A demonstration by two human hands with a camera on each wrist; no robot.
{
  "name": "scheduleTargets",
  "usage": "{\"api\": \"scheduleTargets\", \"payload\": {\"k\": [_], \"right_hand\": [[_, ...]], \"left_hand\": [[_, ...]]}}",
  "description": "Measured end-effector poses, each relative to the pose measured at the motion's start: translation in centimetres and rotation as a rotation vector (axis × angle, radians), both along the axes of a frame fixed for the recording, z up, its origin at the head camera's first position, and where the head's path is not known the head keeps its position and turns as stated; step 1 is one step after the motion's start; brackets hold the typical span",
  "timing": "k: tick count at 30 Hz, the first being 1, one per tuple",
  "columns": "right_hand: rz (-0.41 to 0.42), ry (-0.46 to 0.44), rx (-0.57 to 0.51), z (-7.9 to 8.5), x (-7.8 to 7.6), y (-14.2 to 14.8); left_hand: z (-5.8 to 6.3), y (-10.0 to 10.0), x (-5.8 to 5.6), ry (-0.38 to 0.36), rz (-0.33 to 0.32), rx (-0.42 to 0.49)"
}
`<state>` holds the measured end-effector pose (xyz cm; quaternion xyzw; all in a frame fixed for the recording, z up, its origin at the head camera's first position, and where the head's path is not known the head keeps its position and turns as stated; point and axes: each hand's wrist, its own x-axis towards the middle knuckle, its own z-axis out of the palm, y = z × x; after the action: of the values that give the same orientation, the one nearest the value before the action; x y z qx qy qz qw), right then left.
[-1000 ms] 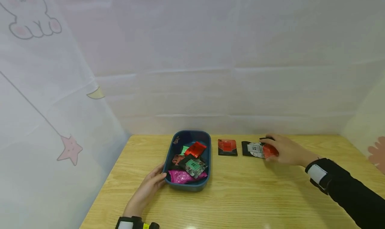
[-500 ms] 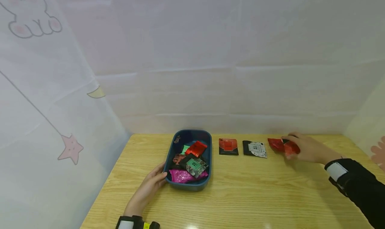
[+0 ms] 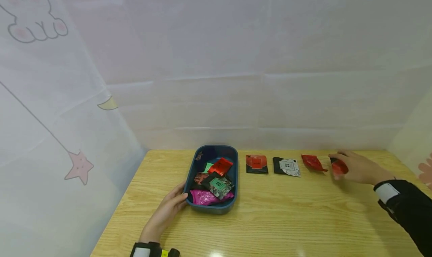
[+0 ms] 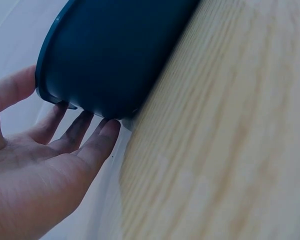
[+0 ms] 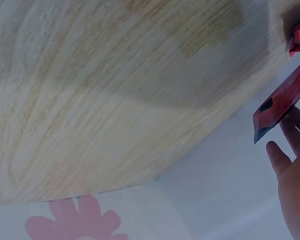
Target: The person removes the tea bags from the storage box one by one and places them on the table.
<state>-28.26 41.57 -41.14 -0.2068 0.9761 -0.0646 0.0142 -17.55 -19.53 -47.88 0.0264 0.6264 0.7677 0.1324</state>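
Packet of red-and-black foil (image 3: 339,168) is pinched by the right hand (image 3: 361,168) near the wooden surface (image 3: 276,219)'s far-right corner; the left hand (image 3: 168,203) grips the dark-blue oblong plastic tub (image 3: 212,210), apparently steadying it.

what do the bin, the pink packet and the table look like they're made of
The bin: probably moulded plastic with a satin finish, given its even blue colour and smoothly rounded corners.
The pink packet: likely foil or plastic film, glossy, judging by its crinkles and bright glints.
The table: wood or wood-look laminate, slightly shiny; grain and reflections show, but don't settle which.
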Motion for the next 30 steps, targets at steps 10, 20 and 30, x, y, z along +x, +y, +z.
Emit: {"api": "scheduleTargets", "payload": {"k": [10,20,30], "right_hand": [[-0.042,-0.022,-0.056,-0.7,-0.9,0.9],[-0.063,-0.051,-0.089,-3.0,-1.6,1.1],[-0.064,-0.086,-0.109,-4.0,-2.0,0.7]], "left_hand": [[-0.1,-0.1,0.0,-0.001,0.014,-0.004],[-0.1,-0.3,-0.1,-0.002,-0.008,-0.007],[-0.2,-0.2,-0.2,-0.003,-0.021,-0.005]]}}
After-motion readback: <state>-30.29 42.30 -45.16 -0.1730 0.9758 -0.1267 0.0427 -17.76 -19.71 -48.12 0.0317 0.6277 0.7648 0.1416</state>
